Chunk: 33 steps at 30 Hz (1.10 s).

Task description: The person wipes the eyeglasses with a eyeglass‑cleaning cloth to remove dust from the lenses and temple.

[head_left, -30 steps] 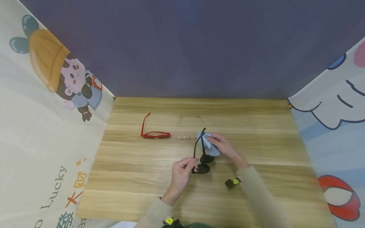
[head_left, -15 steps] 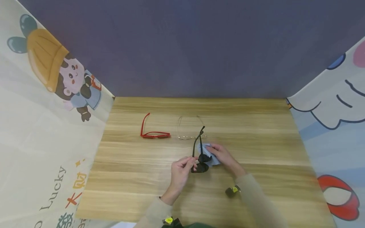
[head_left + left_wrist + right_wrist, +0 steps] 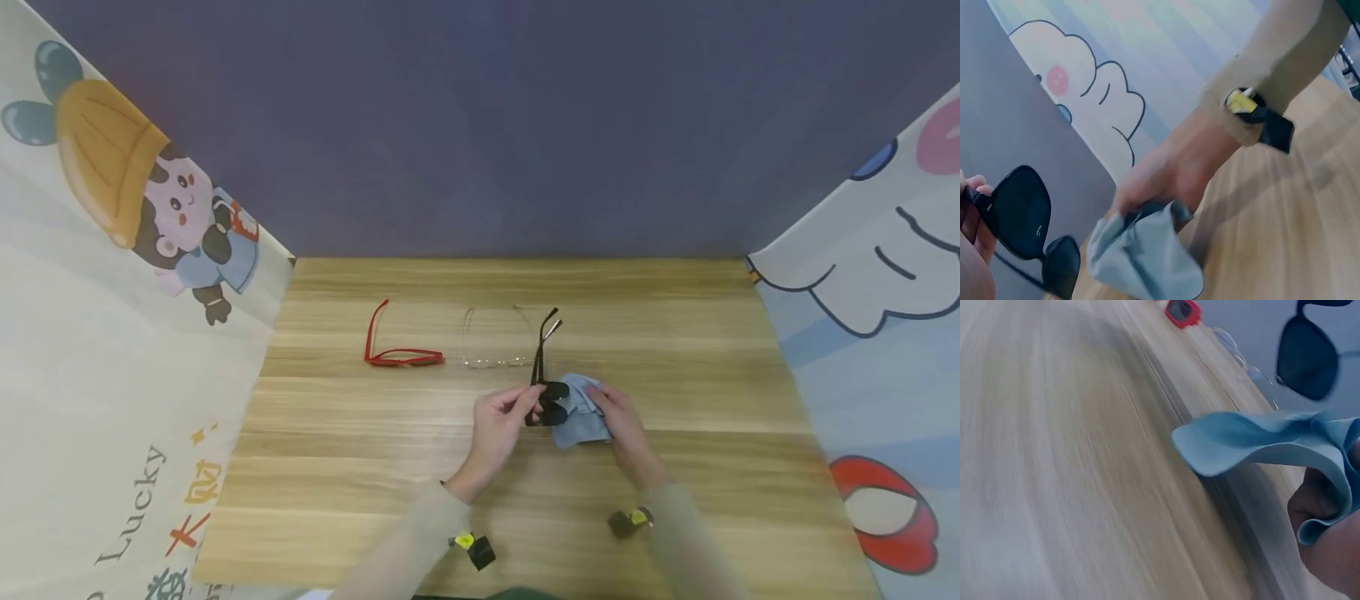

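Observation:
Black sunglasses (image 3: 553, 412) are up above the table, pinched near one hinge between the thumb and fingers of my left hand (image 3: 501, 423); their arms point away from me. In the left wrist view both dark lenses (image 3: 1020, 211) show. A crumpled light blue cloth (image 3: 581, 425) hangs from my right hand (image 3: 621, 421), which grips it just right of the lenses. Seen from the right wrist, the cloth (image 3: 1241, 440) is bunched in the curled fingers and stands apart from the lens (image 3: 1307, 359).
Red-framed sunglasses (image 3: 407, 358) lie on the wooden table (image 3: 337, 467) at the left, one arm sticking up. Beside them lie clear, thin-framed glasses (image 3: 487, 362). A dark wall (image 3: 517, 133) rises behind the table, with printed curtains (image 3: 885, 367) at the sides.
My left hand has moved up and right with the sunglasses, turning them. The cloth in my right hand has moved right and down, from behind the sunglasses to beside the lenses.

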{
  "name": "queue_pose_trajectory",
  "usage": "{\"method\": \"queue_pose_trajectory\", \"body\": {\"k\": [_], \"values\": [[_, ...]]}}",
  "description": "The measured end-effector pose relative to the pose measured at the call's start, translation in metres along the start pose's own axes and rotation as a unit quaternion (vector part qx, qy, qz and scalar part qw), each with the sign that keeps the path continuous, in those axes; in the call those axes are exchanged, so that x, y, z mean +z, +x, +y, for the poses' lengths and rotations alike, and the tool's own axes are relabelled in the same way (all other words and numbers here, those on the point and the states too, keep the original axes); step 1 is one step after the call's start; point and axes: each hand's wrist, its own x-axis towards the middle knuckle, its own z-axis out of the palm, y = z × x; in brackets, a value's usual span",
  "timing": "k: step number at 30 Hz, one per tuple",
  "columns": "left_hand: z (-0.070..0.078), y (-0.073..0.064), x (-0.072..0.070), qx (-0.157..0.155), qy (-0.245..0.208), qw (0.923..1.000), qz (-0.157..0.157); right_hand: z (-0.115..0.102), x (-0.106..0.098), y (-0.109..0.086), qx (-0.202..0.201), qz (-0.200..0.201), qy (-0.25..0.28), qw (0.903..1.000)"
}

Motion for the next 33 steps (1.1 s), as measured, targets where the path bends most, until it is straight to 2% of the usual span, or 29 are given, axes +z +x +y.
{"method": "queue_pose_trajectory", "body": {"k": [4,6,7,8,9,10,12,14,16,17,20,23,26,30,33], "values": [[-0.003,0.017,0.009,0.017,0.033,0.9993,-0.005,0.003,-0.016,-0.003,0.014,0.026,0.024,0.9993],[-0.007,0.027,0.015,0.057,0.078,0.9952,-0.017,0.006,-0.023,-0.005,0.014,0.035,0.033,0.9987],[-0.01,0.032,0.018,0.089,0.112,0.9895,-0.024,0.006,-0.026,-0.006,0.011,0.038,0.037,0.9985],[-0.012,0.038,0.021,0.126,0.152,0.9797,-0.032,0.007,-0.028,-0.007,0.01,0.041,0.041,0.9983],[-0.015,0.043,0.024,0.168,0.197,0.9651,-0.039,0.007,-0.03,-0.008,0.008,0.043,0.046,0.998],[-0.017,0.049,0.028,0.21,0.246,0.9451,-0.045,0.008,-0.032,-0.009,0.007,0.045,0.051,0.9977],[-0.022,0.059,0.034,0.285,0.351,0.8904,-0.051,0.008,-0.035,-0.011,0.006,0.05,0.059,0.997],[-0.028,0.069,0.04,0.337,0.444,0.8279,-0.066,0.007,-0.038,-0.013,0.004,0.052,0.064,0.9966],[-0.033,0.076,0.045,0.363,0.518,0.7698,-0.088,0.007,-0.041,-0.014,0.0,0.056,0.075,0.9956],[-0.037,0.079,0.048,0.368,0.549,0.7432,-0.103,0.007,-0.043,-0.014,-0.002,0.06,0.082,0.9948],[-0.044,0.087,0.054,0.368,0.615,0.6792,-0.159,0.006,-0.048,-0.016,-0.007,0.069,0.096,0.9929],[-0.051,0.095,0.057,0.352,0.66,0.6275,-0.215,0.006,-0.053,-0.018,-0.008,0.072,0.109,0.9914],[-0.058,0.1,0.06,0.328,0.693,0.588,-0.259,0.007,-0.057,-0.02,-0.008,0.071,0.119,0.9903],[-0.067,0.104,0.062,0.304,0.72,0.5534,-0.288,0.008,-0.062,-0.023,-0.007,0.072,0.132,0.9886],[-0.072,0.104,0.064,0.309,0.735,0.5272,-0.295,0.009,-0.063,-0.025,-0.002,0.073,0.134,0.9883]]}}
